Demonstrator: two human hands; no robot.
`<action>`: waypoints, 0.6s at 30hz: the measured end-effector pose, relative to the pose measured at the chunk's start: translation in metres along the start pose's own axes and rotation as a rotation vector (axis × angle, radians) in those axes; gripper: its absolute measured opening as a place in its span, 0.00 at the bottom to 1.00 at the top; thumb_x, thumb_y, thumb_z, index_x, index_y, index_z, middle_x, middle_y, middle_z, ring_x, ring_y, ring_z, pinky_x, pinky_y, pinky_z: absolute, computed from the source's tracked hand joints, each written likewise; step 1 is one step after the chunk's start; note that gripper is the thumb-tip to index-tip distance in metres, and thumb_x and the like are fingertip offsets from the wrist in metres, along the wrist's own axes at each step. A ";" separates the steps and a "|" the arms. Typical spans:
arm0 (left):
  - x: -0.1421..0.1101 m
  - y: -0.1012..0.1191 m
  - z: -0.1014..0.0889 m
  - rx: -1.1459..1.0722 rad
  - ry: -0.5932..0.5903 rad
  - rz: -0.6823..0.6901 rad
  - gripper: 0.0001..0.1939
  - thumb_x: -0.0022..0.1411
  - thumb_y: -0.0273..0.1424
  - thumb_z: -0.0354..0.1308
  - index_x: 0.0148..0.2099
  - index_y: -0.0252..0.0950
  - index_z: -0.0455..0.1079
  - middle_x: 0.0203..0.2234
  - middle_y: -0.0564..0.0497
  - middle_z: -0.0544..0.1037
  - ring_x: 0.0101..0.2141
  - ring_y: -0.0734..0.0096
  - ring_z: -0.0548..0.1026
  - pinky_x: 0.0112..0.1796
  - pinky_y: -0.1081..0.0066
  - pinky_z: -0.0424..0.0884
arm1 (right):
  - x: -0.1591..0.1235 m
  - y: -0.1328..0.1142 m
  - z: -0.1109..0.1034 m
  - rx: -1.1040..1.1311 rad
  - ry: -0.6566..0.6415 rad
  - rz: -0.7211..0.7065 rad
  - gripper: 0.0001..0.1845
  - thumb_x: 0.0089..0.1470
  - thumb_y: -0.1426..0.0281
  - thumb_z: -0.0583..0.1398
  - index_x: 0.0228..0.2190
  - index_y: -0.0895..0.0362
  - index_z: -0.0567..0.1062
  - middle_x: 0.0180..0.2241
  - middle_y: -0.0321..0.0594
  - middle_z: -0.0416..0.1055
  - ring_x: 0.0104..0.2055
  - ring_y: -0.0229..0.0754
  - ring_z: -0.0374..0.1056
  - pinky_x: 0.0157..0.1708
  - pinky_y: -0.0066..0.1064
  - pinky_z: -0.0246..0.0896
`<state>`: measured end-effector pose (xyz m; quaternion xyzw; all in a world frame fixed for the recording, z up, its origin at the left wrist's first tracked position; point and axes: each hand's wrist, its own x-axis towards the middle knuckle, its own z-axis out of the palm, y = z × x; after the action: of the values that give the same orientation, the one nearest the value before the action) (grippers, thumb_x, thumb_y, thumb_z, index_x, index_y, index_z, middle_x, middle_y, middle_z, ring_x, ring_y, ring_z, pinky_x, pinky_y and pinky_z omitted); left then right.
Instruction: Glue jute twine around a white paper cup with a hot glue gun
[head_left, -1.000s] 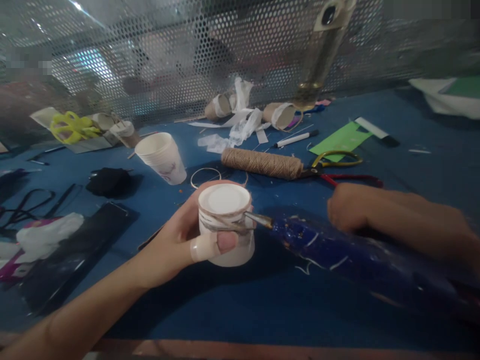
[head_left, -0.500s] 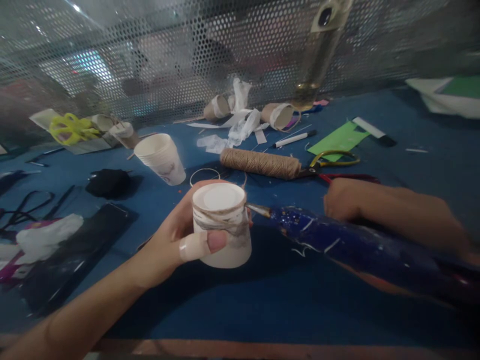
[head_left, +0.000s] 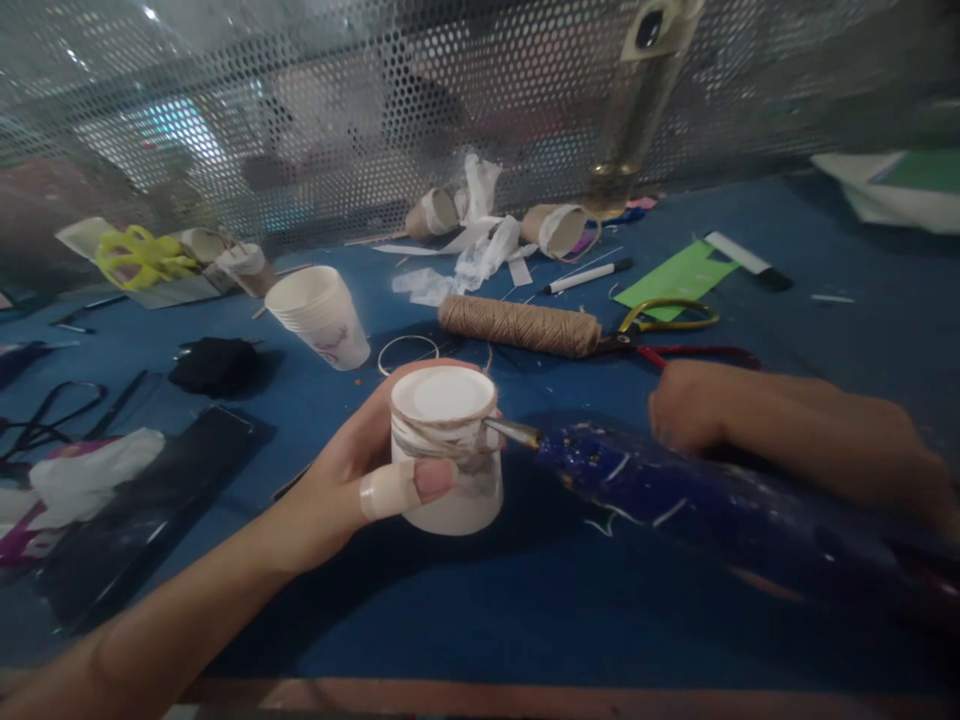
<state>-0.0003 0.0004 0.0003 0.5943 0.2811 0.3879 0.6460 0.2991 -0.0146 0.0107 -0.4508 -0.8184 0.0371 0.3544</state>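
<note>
My left hand (head_left: pixel 375 470) is wrapped round an upside-down white paper cup (head_left: pixel 457 505), with a strip of tape on the thumb. Brown twine (head_left: pixel 442 425) circles the cup near its upturned base. From the right comes a blue glue gun (head_left: pixel 660 490), its metal nozzle at the cup's right side by the twine. My right hand (head_left: pixel 712 410) is closed on the gun, whose body hides part of the fingers. Just behind the cup lies a roll of twine (head_left: pixel 517 325).
Scissors (head_left: pixel 667 325) lie beside the twine roll, near green paper (head_left: pixel 675 275) and a marker (head_left: pixel 589 277). Stacked paper cups (head_left: pixel 322 325) stand left of centre. A black case (head_left: pixel 150 510) lies at left. A perforated metal screen (head_left: pixel 337 120) closes off the back.
The glue gun's nozzle has shifted slightly down and left, from the upper twine to just below it. My left hand still holds the cup, which has tilted or turned a little.
</note>
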 end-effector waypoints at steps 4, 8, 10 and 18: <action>-0.001 0.003 0.000 -0.014 -0.016 -0.011 0.25 0.70 0.37 0.62 0.66 0.40 0.67 0.53 0.43 0.82 0.53 0.48 0.80 0.55 0.51 0.74 | 0.002 0.002 -0.008 0.054 -0.098 -0.050 0.12 0.66 0.65 0.55 0.29 0.49 0.62 0.29 0.30 0.68 0.29 0.39 0.64 0.31 0.38 0.52; -0.001 0.003 0.001 -0.019 -0.008 -0.016 0.26 0.70 0.38 0.62 0.67 0.40 0.67 0.55 0.42 0.82 0.54 0.48 0.80 0.55 0.51 0.74 | 0.002 0.003 -0.008 0.087 -0.092 -0.046 0.11 0.66 0.66 0.56 0.29 0.48 0.63 0.29 0.29 0.68 0.28 0.40 0.64 0.31 0.38 0.52; 0.000 0.002 0.001 -0.018 -0.002 -0.011 0.27 0.70 0.38 0.62 0.68 0.41 0.66 0.58 0.42 0.80 0.56 0.47 0.79 0.56 0.50 0.73 | 0.001 0.002 -0.004 0.095 -0.059 -0.046 0.12 0.67 0.65 0.54 0.29 0.49 0.63 0.28 0.30 0.67 0.28 0.40 0.65 0.31 0.38 0.53; 0.003 0.001 0.001 0.033 0.018 -0.043 0.29 0.66 0.38 0.67 0.67 0.45 0.68 0.59 0.45 0.78 0.54 0.52 0.76 0.54 0.55 0.73 | 0.000 0.001 0.009 0.116 0.060 -0.102 0.20 0.75 0.65 0.48 0.27 0.49 0.64 0.26 0.32 0.69 0.26 0.42 0.68 0.27 0.39 0.54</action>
<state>0.0018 0.0025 0.0012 0.5952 0.3058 0.3746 0.6418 0.2942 -0.0117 0.0038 -0.3882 -0.8257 0.0528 0.4059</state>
